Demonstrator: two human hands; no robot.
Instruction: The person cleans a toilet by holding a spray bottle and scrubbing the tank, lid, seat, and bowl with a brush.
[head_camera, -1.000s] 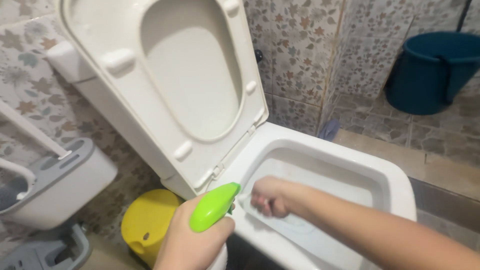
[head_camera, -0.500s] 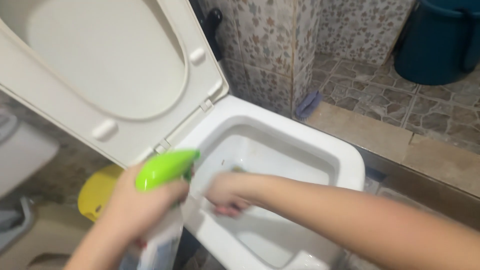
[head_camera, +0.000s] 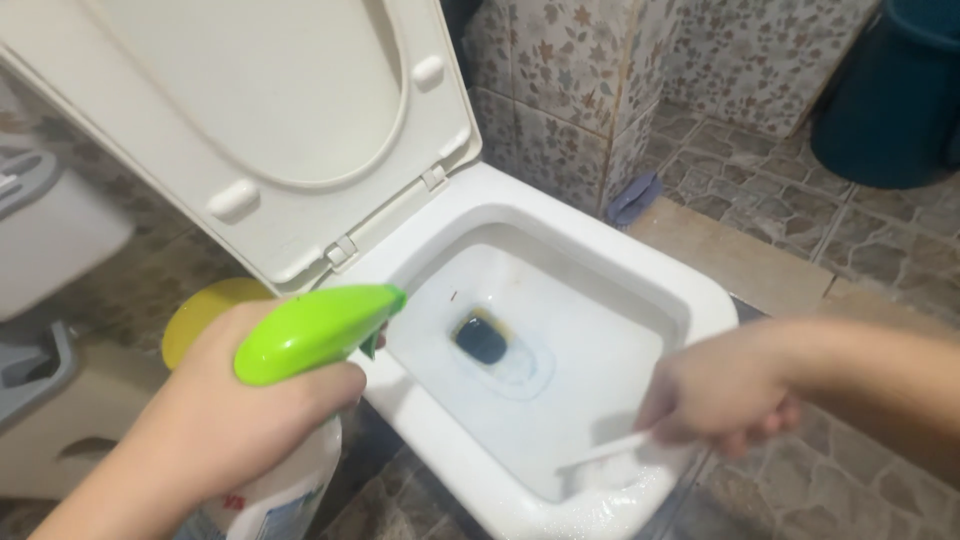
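The toilet bowl (head_camera: 560, 330) lies open from above between the spray bottle (head_camera: 300, 400) at its left rim and the right hand (head_camera: 720, 395) at its near-right rim, the raised lid (head_camera: 250, 110) blocking the back

Single head-worn view, close, looking steeply down.
Faces the toilet bowl (head_camera: 560, 350) at frame centre, raised lid (head_camera: 250, 120) upper left, tiled floor (head_camera: 800, 220) upper right, hands entering from lower edge.
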